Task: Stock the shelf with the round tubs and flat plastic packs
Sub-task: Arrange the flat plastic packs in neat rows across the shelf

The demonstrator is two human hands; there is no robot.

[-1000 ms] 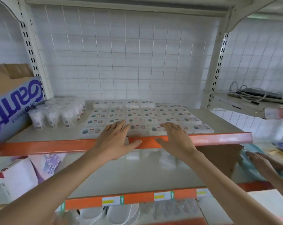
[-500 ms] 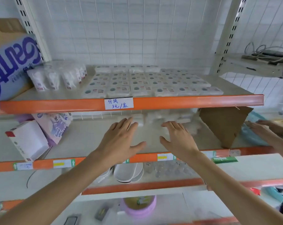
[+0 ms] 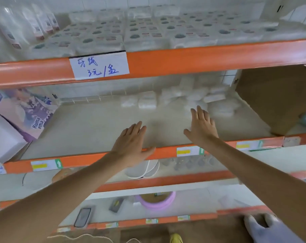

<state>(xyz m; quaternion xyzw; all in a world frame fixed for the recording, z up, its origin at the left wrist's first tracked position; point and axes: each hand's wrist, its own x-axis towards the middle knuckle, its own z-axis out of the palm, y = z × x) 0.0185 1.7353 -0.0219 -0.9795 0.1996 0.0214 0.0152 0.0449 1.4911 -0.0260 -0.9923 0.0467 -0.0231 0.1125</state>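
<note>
Both grips have dropped from the top shelf to the middle one, and our view has followed them down.

- Left grip point(image 3: 131, 144): released, fingers straight, palm down over the front edge of the middle shelf point(image 3: 96, 127), holding nothing.
- Right grip point(image 3: 202, 128): released likewise, reaching further in. Its fingertips are near the loose packs point(image 3: 192, 99) heaped at the back right; we cannot tell whether they touch.
- Top shelf point(image 3: 201, 55): flat packs point(image 3: 148, 32) lie in close rows. At its left stand what we take for tubs point(image 3: 10, 30) in clear wrap, blurred.
- Middle shelf: mostly bare board, with the loose packs unsorted.

Progress, by our reckoning: the top shelf is stocked. On the middle shelf the heap is not yet set in rows, and nothing is in hand.
</note>
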